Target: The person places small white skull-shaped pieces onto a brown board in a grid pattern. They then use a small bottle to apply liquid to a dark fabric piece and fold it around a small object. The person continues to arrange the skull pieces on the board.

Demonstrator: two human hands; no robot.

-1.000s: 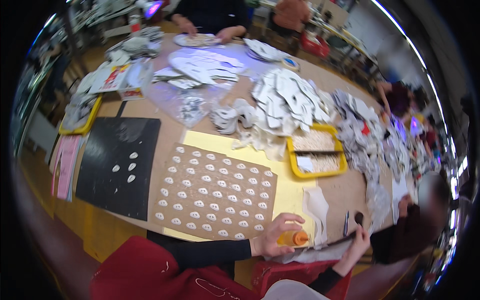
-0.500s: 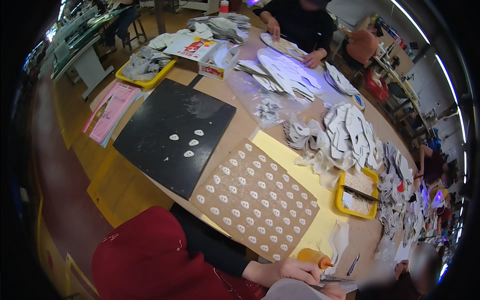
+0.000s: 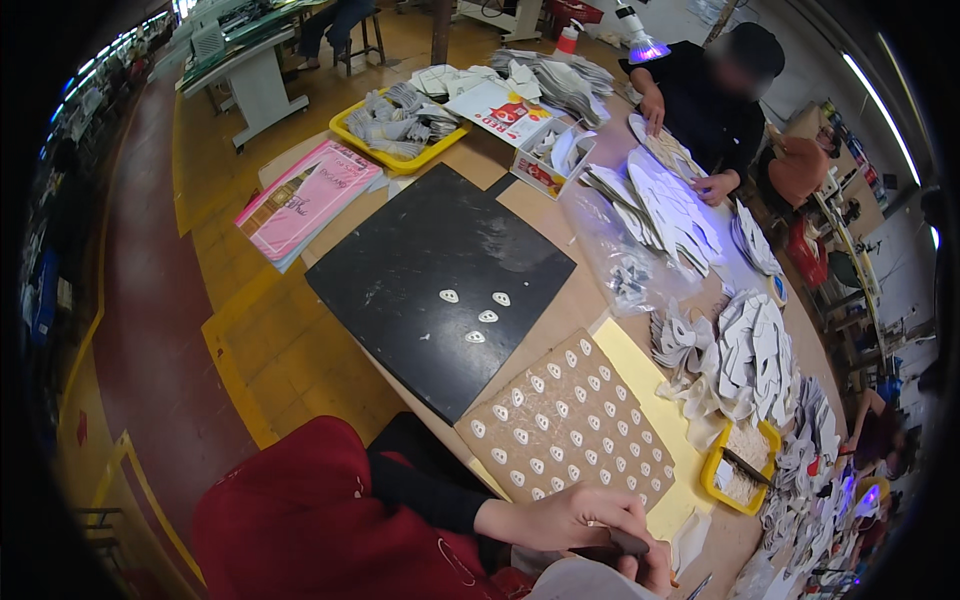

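Note:
At the lower edge my left hand [image 3: 575,518] is bent with its fingers closed on a small dark piece [image 3: 628,543] whose kind I cannot make out. My right hand [image 3: 655,568] is partly hidden below it, its fingers curled at the same piece. Just beyond the hands lies a brown board [image 3: 552,425] bearing rows of small white rounded-triangle pieces with dark holes. Left of it, a black board [image 3: 420,250] carries several similar white pieces [image 3: 488,316]. An orange tip shows beside my right hand; the rest of it is hidden.
Yellow sheets [image 3: 625,352] lie under the brown board. To the right stand a yellow tray [image 3: 768,470] and stacked pale cut pieces [image 3: 755,350]. A pink booklet [image 3: 305,200], another yellow tray [image 3: 350,130] and an open box [image 3: 540,172] lie farther off. A co-worker [image 3: 710,110] handles pieces across the table.
The view has turned, shifting the table rightward. My hands have come over the near edge of the brown board, hiding most of the amber squeeze bottle. The dark piece now shows between my fingers.

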